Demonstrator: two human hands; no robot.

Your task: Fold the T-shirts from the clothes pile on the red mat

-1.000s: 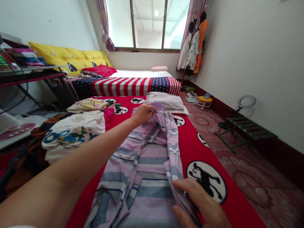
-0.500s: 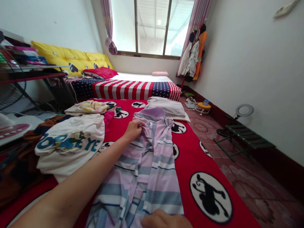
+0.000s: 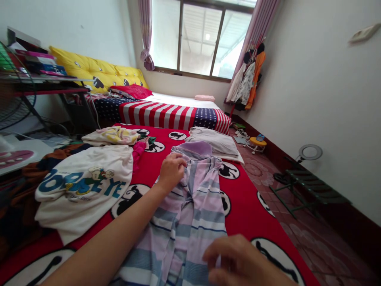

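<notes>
A lilac and grey striped garment [image 3: 196, 202] lies lengthwise on the red blanket [image 3: 247, 198] with black-and-white round emblems. My left hand [image 3: 172, 171] reaches forward and pinches the garment's left edge near its upper part, fingers closed on the cloth. My right hand [image 3: 238, 262] is at the bottom of the view over the garment's near end, fingers curled; whether it grips the cloth is unclear. A white printed T-shirt [image 3: 85, 186] lies to the left of my left arm.
More clothes lie on the blanket: a pale yellow-pink garment [image 3: 111, 136] and a folded grey-white pile [image 3: 214, 143]. Behind is a bed with a flag-pattern cover [image 3: 166, 113] and yellow cushions [image 3: 95, 75]. A green folding stand [image 3: 309, 186] and ring light [image 3: 310, 152] stand by the right wall.
My left hand slid back along the garment from its far end towards me, keeping hold of the cloth. My right hand lifted off the lower right edge. The view tilted up.
</notes>
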